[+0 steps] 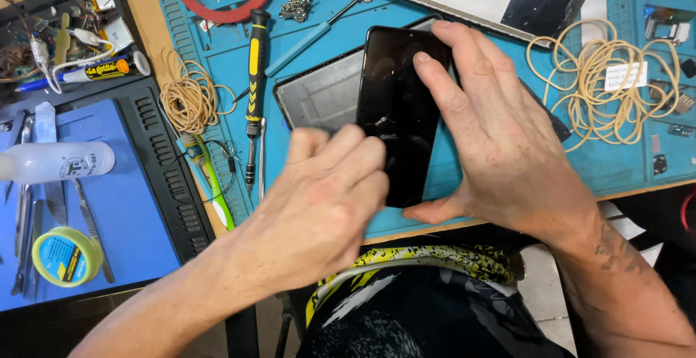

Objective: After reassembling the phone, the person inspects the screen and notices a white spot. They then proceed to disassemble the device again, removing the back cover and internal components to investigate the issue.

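I note both hands on a black smartphone [397, 111], which stands roughly upright over the near part of the blue work mat [319, 53]. The right hand [500, 147] grips it: fingers curl over the top right corner and edge, and the thumb props the bottom edge. The left hand [326, 191] has its fingers curled against the phone's left lower edge; whether they pinch the edge or only press on it I cannot tell from this angle. Under the phone lies a grey tablet frame [319, 93], partly covered. Containers: the black parts tray [65, 31] at far left holds cables, small components and a glue tube [101, 71]; beside it on the darker blue pad [109, 184] lie a white squeeze bottle [54, 162], tweezers and a roll of tape [65, 256]. A yellow-handled screwdriver [254, 89] lies just left of the frame, near a bundle of rubber bands [190, 97]; a second bundle [609, 89] sits right of the right hand. Room to move: the mat's near edge runs just below the phone, and the strip of mat between the two bundles is mostly taken by the frame and hands.
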